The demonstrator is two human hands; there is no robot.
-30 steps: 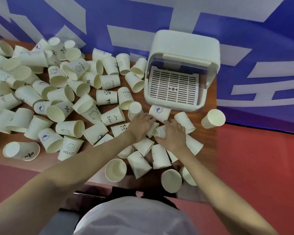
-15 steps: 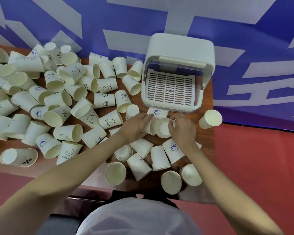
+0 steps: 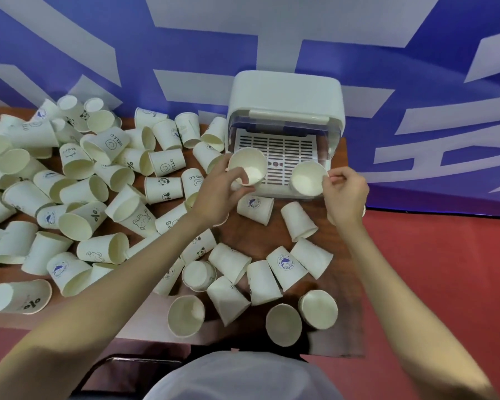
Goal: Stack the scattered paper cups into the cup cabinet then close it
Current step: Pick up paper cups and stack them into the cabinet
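From the head view, our left hand (image 3: 220, 194) grips one cup (image 3: 247, 166) around its side, and our right hand (image 3: 344, 194) pinches the rim of another cup (image 3: 308, 179). Both cups are up in front of the open cup cabinet (image 3: 286, 111), over its slotted tray (image 3: 283, 153). We should slide one cup into the other, then set them down on the tray. A moment ago both hands were low among the scattered cups (image 3: 98, 197) on the table (image 3: 257, 235); now they are lifted.

Staged booth (likely), banner wall (image 3: 185, 39), red floor (image 3: 445, 284)
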